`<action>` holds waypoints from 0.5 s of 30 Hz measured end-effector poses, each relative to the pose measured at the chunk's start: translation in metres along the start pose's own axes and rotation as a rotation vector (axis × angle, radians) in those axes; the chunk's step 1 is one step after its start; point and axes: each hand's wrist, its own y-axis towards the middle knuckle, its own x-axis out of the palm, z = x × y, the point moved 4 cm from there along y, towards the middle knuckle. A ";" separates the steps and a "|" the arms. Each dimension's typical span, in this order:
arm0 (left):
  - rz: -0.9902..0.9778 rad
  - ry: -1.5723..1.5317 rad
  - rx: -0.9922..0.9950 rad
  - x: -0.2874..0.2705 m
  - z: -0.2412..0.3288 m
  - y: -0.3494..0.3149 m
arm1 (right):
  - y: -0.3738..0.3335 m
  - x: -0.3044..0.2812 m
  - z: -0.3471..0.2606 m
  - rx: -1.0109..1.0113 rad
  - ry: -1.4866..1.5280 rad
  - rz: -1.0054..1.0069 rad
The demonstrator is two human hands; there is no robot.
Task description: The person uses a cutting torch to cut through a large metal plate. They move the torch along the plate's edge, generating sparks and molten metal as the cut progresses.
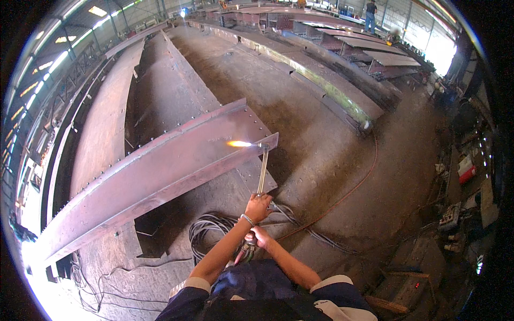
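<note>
A gas cutting torch reaches away from me, its long brass tubes ending in an angled head over the right end of a reddish-brown steel beam. From that head a bright orange-white flame points left along the beam's face. My left hand, a chain bracelet at its wrist, is closed around the tubes. Closer to my body, my right hand grips the rear of the torch, where the hoses join it. Whether the flame touches the steel, I cannot tell.
Coiled dark cables lie on the floor left of my arms, and an orange hose curves along the right. Long steel beams lie at the left, with stacked beams at the far right. Another person stands there.
</note>
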 end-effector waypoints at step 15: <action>-0.205 0.166 -0.006 0.024 -0.002 0.002 | -0.014 0.026 -0.015 -0.006 -0.074 0.011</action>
